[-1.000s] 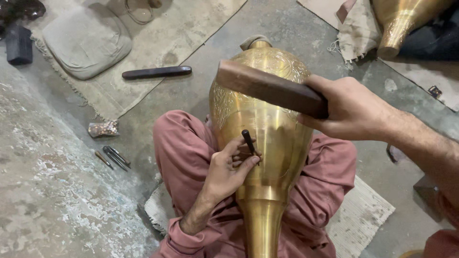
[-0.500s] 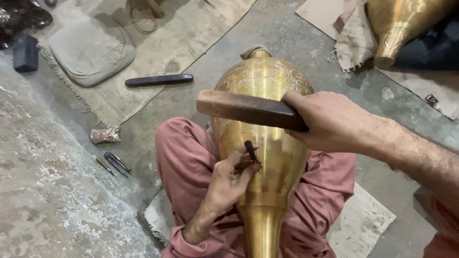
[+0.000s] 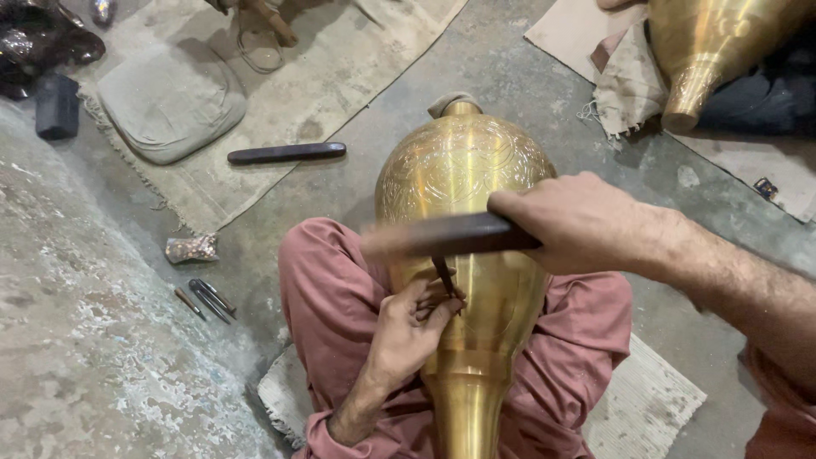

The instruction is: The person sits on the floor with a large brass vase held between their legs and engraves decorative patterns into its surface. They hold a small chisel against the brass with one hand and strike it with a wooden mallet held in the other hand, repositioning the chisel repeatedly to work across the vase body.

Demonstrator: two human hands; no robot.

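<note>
Brass vase (image 3: 463, 183) lay across the lap, upper body already engraved (lower neck plain); left hand (image 3: 406, 327) pinched a chisel (image 3: 443, 274), right hand (image 3: 574, 223) gripped a mallet (image 3: 442, 238).

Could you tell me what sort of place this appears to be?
Probably a floor-level metal-engraving workshop. A brass vase lies across the seated person's lap, the left hand sets a chisel on it, the right hand swings a wooden striker, and spare tools lie nearby.

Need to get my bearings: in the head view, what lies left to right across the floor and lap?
Dark block → grey cushion → small punches → dark bar → left hand holding chisel → brass vase → right hand → second vase.
</note>
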